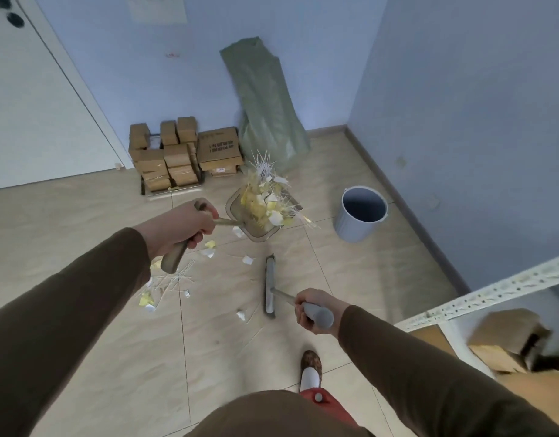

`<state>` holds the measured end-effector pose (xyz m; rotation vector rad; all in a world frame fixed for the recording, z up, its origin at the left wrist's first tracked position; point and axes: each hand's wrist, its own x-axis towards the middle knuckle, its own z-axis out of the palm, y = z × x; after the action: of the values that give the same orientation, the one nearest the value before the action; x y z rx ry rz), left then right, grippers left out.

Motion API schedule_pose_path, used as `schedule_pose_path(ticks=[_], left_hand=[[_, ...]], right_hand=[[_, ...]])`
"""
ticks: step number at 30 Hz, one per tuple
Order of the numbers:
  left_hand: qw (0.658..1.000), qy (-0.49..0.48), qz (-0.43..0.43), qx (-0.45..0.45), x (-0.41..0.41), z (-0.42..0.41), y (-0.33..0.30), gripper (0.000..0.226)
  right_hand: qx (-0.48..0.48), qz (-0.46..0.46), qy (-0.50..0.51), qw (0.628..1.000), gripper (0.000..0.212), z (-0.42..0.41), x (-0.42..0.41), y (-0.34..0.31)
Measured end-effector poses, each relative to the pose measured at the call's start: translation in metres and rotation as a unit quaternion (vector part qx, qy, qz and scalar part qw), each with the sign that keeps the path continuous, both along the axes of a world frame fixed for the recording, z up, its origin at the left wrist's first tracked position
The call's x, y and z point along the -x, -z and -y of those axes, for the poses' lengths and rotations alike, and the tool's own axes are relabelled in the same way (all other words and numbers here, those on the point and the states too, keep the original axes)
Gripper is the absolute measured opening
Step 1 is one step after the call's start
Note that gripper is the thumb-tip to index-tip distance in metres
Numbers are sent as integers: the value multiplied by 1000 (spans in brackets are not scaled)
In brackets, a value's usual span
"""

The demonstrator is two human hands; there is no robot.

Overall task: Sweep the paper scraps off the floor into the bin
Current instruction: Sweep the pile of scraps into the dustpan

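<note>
Translucent dustpan [256, 223] heaped with crumpled scraps [265, 203]; round bin [361, 214] near.

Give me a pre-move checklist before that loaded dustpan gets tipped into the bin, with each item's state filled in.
1. Left hand grips the dustpan handle: ok.
2. Load secure: not ok; paper scraps are heaped high and overhang the rim.
3. Dustpan over the bin: not ok; it is off to the bin's left.
4. Bin upright, mouth open: ok; no fill visible inside.
5. Right hand holds the broom, head low near the floor, clear of the path: ok.
6. Floor cleared: not ok; loose scraps lie below the left hand.
</note>
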<state>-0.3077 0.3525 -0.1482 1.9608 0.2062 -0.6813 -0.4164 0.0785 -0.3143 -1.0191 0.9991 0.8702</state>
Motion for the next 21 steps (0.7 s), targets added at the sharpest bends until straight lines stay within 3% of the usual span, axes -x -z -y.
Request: schedule_pose_path(ticks=[12,16,21], left_hand=[[977,125,142,-94,-70,179,10,25],[922,221,243,-205,-76,220,28,28],[845,315,293,-318,-78,252,61,25]], right_hand=[[52,15,-122,991,18,60,-26,6],[42,11,-115,992,13,75,-25,9],[35,12,-129,991,13,86,-28,11]])
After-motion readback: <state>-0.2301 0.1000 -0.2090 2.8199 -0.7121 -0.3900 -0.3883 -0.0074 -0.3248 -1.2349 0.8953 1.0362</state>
